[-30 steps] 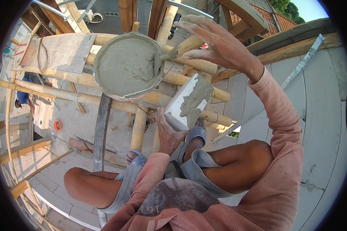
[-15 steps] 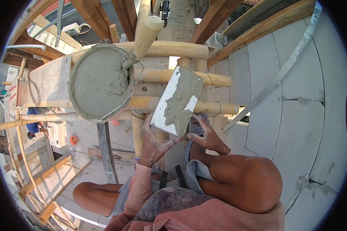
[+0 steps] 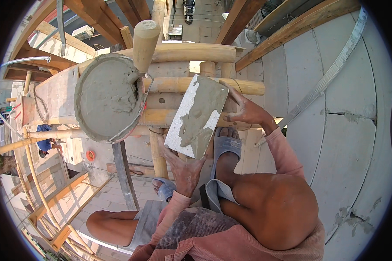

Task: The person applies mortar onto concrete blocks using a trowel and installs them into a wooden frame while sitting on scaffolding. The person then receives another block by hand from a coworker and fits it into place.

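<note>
A white block (image 3: 194, 122) with grey mortar smeared over its top face is held between my two hands above the bamboo scaffold. My left hand (image 3: 182, 170) grips its lower end from below, and my right hand (image 3: 244, 108) is on its right side, fingers wrapped round the edge. To the left stands a bucket (image 3: 104, 98) full of grey mortar, with a tool sticking out of it by its wooden handle (image 3: 145, 41). My sandalled feet are below the block on either side.
Bamboo poles (image 3: 191, 53) cross ahead. Grey panels (image 3: 344, 152) and a long metal strip (image 3: 329, 78) lie on the right; a board (image 3: 56, 100) is at left. A person in blue (image 3: 45, 141) works far below left, near an orange container (image 3: 90, 155). Timber beams frame the top.
My right hand has come down from beside the tool handle onto the block and moved up along its right side. Both hands hold it now. The view has swung, shifting the bucket leftward.
</note>
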A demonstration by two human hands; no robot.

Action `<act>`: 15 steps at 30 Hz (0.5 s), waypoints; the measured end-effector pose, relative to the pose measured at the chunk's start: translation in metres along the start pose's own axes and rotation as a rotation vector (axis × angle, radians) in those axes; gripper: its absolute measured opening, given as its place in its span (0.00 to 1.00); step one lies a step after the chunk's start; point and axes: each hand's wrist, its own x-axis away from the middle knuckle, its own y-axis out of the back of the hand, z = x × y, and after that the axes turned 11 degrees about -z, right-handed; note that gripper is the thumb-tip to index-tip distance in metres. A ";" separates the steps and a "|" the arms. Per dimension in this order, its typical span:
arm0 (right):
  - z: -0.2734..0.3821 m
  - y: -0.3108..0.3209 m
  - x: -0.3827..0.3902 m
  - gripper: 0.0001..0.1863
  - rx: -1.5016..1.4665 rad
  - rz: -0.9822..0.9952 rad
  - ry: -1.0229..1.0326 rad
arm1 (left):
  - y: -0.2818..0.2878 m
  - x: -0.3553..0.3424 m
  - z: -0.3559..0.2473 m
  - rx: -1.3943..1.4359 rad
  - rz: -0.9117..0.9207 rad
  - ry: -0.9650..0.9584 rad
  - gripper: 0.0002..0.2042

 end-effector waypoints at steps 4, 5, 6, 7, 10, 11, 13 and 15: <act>0.036 0.007 -0.052 0.64 0.088 0.455 -0.095 | 0.016 -0.019 0.011 0.296 0.010 0.085 0.65; 0.045 0.008 -0.056 0.65 0.113 0.649 -0.234 | 0.026 -0.029 0.007 0.378 0.073 0.117 0.62; 0.043 0.006 -0.059 0.65 0.106 0.643 -0.236 | 0.035 -0.039 0.003 0.460 0.126 0.141 0.59; 0.039 0.003 -0.060 0.67 0.094 0.648 -0.220 | 0.039 -0.044 0.002 0.469 0.112 0.106 0.56; 0.026 0.012 -0.052 0.70 0.085 0.553 -0.091 | 0.044 -0.057 -0.001 0.565 0.237 0.213 0.57; 0.029 0.015 -0.048 0.72 0.072 0.461 0.027 | 0.044 -0.058 0.006 0.570 0.252 0.218 0.53; 0.039 0.030 -0.040 0.73 0.145 0.415 0.048 | 0.042 -0.058 0.011 0.601 0.317 0.254 0.51; 0.061 0.049 -0.023 0.73 0.224 0.364 0.054 | 0.037 -0.061 0.008 0.639 0.397 0.295 0.48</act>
